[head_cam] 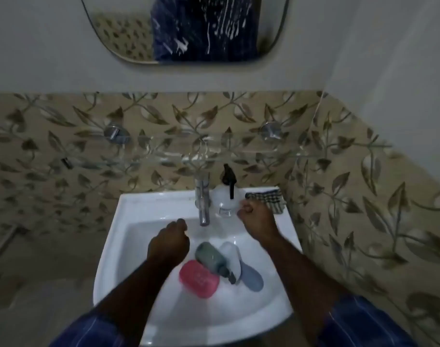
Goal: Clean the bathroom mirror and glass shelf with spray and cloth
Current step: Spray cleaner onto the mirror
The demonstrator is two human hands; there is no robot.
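The mirror (128, 33) hangs at the top, streaked with white spray runs. Below it the clear glass shelf (251, 149) juts from the leaf-patterned tiles on two chrome mounts. A clear spray bottle (224, 199) with a black trigger stands on the basin's back ledge beside the tap. A checked cloth (266, 197) lies on the ledge's right corner. My right hand (255, 216) is curled in a loose fist just in front of the cloth and next to the bottle, holding nothing I can see. My left hand (170, 242) hangs in a fist over the basin, left of the tap.
The white basin (128, 216) holds a pink soap case (198, 279), a grey-green bottle (212, 259) lying down, and a white and grey-blue container (241, 264). The chrome tap (202, 201) stands at the back centre. A tiled side wall (364, 221) closes in on the right.
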